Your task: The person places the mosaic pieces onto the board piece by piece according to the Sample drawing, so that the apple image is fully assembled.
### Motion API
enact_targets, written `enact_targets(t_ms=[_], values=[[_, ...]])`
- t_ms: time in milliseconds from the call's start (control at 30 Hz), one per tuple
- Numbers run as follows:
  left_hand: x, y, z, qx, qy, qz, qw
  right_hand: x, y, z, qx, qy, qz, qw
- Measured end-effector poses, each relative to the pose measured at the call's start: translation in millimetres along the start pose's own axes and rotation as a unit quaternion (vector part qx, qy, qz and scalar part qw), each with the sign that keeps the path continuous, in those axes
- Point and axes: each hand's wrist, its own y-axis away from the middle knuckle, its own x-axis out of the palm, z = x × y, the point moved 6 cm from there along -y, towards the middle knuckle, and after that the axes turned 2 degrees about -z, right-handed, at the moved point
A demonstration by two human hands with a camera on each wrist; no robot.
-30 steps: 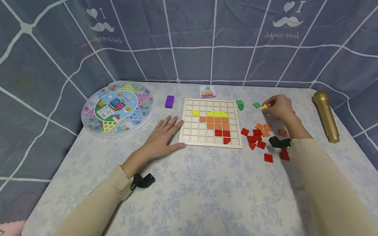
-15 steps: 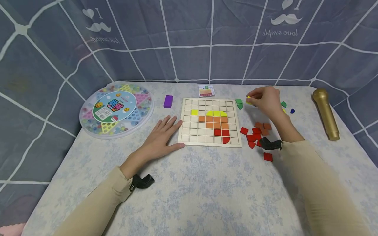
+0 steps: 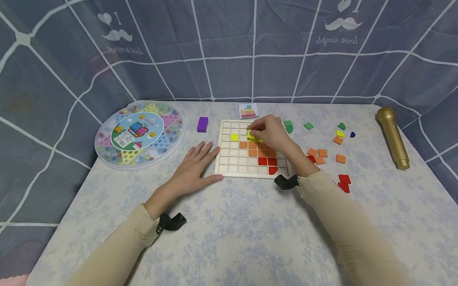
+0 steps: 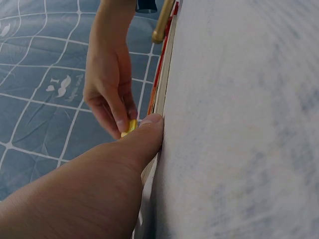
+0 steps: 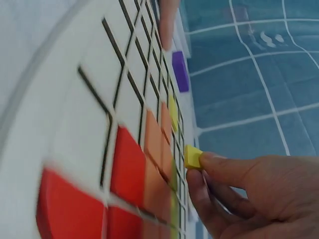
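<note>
- Yellow tile [image 5: 192, 157]: over the grid board [image 3: 229, 159], clamped in the grip of the right hand [image 3: 273, 132], likely edge-held for control.
- Left hand [image 3: 190, 171]: fingers apart, touching the board, apparently steadying it.

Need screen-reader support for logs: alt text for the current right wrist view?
The right hand pinches a small yellow piece over a pale gridded board holding red pieces, orange pieces and yellow pieces. Part of the left hand shows at the top edge, near a purple block; white-lined blue cloth hangs behind.
</note>
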Motion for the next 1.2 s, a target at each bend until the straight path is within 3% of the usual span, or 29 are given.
enact_targets(t_ms=[267,867,1200], values=[[3.7,-1.6,0.3,0.001,0.001,0.007,1.0,22.3,-2.1,4.2,-0.013,-0.017,0.009,1.0],[0.3,2.0,-0.7,-0.005,0.0,-0.001,1.0,28.8,-3.6,11.0,-0.044,0.0,0.007,0.999],[0.9,0.1,-2.0,-0.004,0.002,-0.003,1.0,4.4,-0.1,-0.9,-0.038,-0.005,-0.006,0.999]])
